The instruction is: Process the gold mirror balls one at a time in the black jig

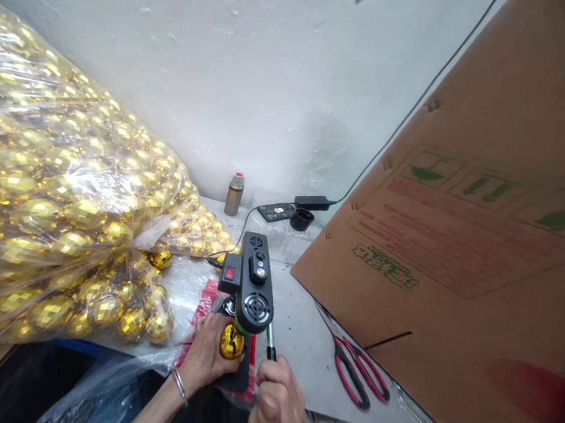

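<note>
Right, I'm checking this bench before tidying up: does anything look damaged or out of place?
The wall looks damaged: its pale surface is pocked with marks. The scissors seem oddly placed, lying askew at the edge of the carton. The gold ball in the left hand shows no visible damage.

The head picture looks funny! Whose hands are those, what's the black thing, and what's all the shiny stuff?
There is no robot here. A person wears the camera on their head, so we look down at their own two hands. The left hand holds a shiny gold ball by the end of a black device. The right hand wraps around a metal rod's dark handle. I can't tell what's inside the device. On the pale worktop are scissors and a flask. A clear bag of gold balls bulges on the left; a cardboard box stands on the right.
</note>
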### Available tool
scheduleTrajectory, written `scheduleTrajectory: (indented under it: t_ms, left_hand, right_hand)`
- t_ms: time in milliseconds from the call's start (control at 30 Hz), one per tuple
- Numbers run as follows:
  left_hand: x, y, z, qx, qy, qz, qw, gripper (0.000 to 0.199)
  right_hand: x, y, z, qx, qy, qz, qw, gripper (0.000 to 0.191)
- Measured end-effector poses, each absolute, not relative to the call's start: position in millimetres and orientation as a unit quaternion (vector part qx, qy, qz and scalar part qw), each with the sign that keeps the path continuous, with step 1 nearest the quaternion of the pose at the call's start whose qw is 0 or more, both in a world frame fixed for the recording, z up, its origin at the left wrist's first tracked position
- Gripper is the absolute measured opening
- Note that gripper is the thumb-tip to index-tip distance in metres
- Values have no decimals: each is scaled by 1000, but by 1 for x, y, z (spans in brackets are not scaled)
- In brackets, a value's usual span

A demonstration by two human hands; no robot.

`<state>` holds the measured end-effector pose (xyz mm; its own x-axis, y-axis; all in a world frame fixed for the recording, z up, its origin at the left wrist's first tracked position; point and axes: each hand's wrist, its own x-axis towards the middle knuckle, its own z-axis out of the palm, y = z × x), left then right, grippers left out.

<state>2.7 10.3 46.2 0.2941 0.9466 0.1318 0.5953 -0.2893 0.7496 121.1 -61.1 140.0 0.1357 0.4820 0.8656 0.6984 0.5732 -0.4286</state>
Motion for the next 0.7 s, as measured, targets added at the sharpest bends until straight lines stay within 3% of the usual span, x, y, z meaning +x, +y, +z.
scheduleTrajectory:
  t_ms: [400,700]
  left_hand:
    - [3,10,46,747,521,299,285,40]
    - [4,10,50,745,525,301,279,38]
  right_hand:
    - [100,-48,124,-439,-536,-116,712,39]
    - [105,-48,113,-427,-557,-116,702,38]
